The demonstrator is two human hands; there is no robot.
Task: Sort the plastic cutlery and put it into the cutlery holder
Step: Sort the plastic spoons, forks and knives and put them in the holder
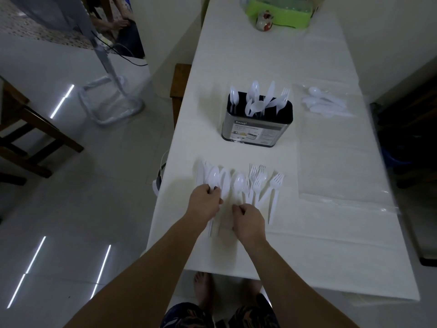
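White cloth covers the long desk, which runs away from the person beside a glossy tiled floor. Left hand: its grip is curled closed around the handles of a bunch of white plastic cutlery, a spoon and some flatter pieces fanning out beyond the knuckles and the handle ends poking out below the wrist. Right hand: the fingers are folded in close to a fist just beside the left, resting on the cloth at the stems of the loose pile; whether it pinches a piece I cannot tell. Just past it lie another spoon and a cluster of forks, tines pointing away. Farther up the desk stands the cutlery holder, a steel box with a black top, with spoons, forks and a knife upright in it. To its right, more white cutlery lies on clear plastic wrap. At the far end sits a green container.
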